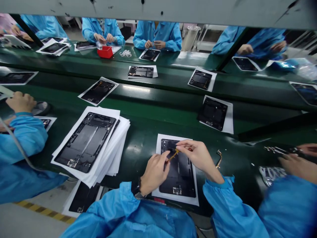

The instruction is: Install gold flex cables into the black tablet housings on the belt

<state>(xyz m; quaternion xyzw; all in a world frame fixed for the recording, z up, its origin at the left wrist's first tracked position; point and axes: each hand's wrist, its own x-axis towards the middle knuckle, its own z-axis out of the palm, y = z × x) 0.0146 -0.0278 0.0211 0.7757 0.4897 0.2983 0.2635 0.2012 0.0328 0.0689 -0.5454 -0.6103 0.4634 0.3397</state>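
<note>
**Site:** factory floor, several people in blue smocks along a green assembly line (pixel 148 107); all places below are relative to it.

**Line:** tablet-sized black housings on white sheets sit along it, near and far runs.

**Far side:** co-wkrs seated across line, hands at own work; red box (pixel 105 52) and white cable coil (pixel 125 53) on it, steel canister (pixel 190 36) behind it.

**L of wearer, on line:** stack of white sheets (pixel 119 155) w/ black housing (pixel 85 142) on top; co-wkr's hand (pixel 21 102) on a round dark item (pixel 41 108), just beyond stack.

**R of wearer, on line:** neighbor's hands (pixel 294 160) at a dark strip of parts (pixel 278 150), foil bag (pixel 272 175) just below them.

**Task item:** black tablet back housing (pixel 178 170) flat on white sheet (pixel 175 198), on line's near edge, directly in front of wearer.

**Left hand (pixel 155 173):** fingers curled, pinching amber flex strip (pixel 173 155) over housing; wristwatch (pixel 137 194) on wrist.

**Right hand (pixel 195 155):** fingers extended, tips pressed together at strip's upper end, also over housing.

**Nearby:** small gold bracket (pixel 218 158) on line, just R of sheet, not touching either hand.
</note>
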